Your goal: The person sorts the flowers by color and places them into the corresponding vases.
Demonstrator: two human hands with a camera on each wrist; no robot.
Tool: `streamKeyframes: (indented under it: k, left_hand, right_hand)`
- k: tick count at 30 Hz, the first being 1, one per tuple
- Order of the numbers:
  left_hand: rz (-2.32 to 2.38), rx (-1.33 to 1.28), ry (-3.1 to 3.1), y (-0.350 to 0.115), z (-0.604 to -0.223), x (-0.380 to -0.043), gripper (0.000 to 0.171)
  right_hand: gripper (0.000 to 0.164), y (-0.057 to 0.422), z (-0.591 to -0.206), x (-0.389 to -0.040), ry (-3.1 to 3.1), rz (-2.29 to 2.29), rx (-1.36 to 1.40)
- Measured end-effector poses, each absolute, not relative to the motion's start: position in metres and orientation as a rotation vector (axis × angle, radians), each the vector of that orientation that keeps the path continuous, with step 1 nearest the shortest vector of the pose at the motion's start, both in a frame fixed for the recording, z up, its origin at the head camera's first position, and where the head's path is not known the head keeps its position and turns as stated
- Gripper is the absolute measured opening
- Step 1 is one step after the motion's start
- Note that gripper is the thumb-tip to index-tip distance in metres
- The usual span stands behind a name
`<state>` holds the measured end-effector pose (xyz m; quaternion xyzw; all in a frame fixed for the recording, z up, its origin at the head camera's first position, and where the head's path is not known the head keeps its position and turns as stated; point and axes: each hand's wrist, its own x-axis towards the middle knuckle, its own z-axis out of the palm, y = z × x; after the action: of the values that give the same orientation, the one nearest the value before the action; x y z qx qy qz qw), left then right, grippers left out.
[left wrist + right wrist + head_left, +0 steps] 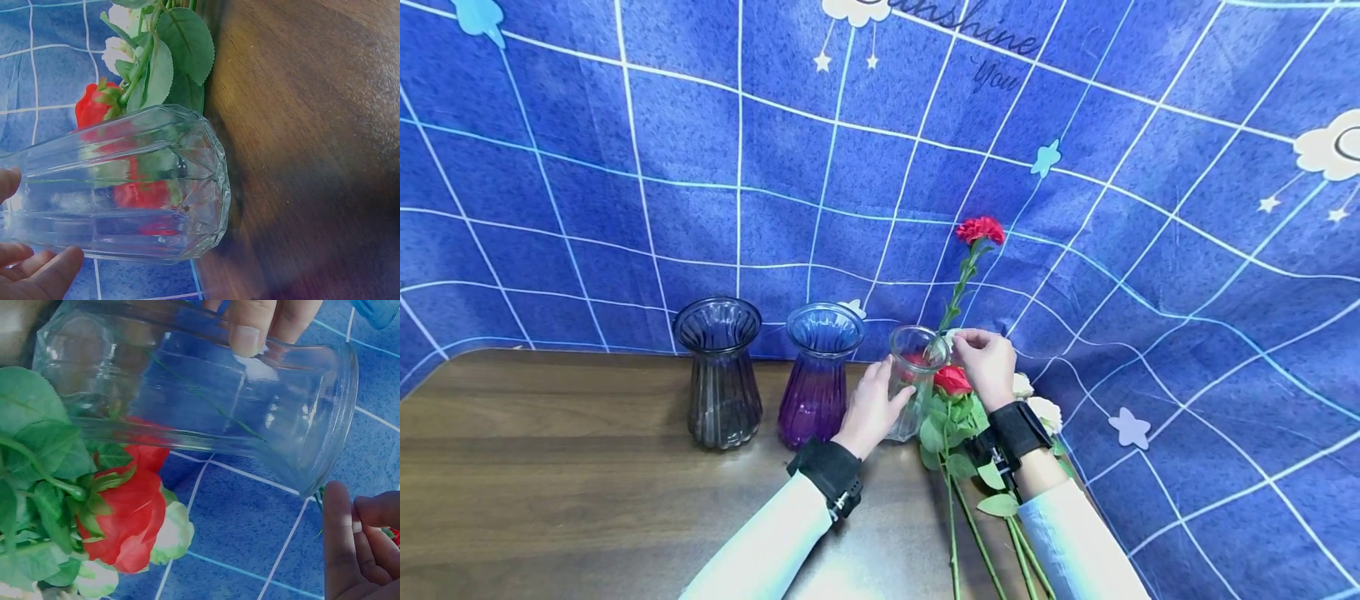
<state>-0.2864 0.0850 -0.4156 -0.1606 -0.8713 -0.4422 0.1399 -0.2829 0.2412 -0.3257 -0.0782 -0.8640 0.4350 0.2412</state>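
Observation:
A clear glass vase (pixel 907 423) stands upright on the table, and my left hand (pixel 872 406) grips its side, thumb in front and fingers behind. Just past the rim, my right hand (pixel 988 367) pinches the stem of a red carnation (pixel 981 231) between thumb and forefinger. The bloom points up and away, above that hand. In the right wrist view, the thin green stem (pixel 206 400) slants down inside the vase, its lower part seen through the glass. Below the right hand lies a red rose (pixel 952 381) with broad green leaves, close beside the vase.
Left of the clear vase stand a blue-and-purple vase (pixel 814 400) and a dark grey vase (pixel 724 404). White flowers (pixel 1045 414) lie by the right wrist, several long stems reaching the table's front. A blue patterned cloth (pixel 700 225) hangs behind and right of the wooden table (pixel 565 467).

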Motion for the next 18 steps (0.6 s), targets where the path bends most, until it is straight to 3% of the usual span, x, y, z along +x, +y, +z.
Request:
streamKeyframes:
  k: [18]
  left_hand:
    - [-1.297,-0.493,-2.483,0.086,-0.418,-0.287,0.064]
  right_hand:
    - [0.018,0.278,-0.37,-0.236,-2.472,1.153,-0.355]
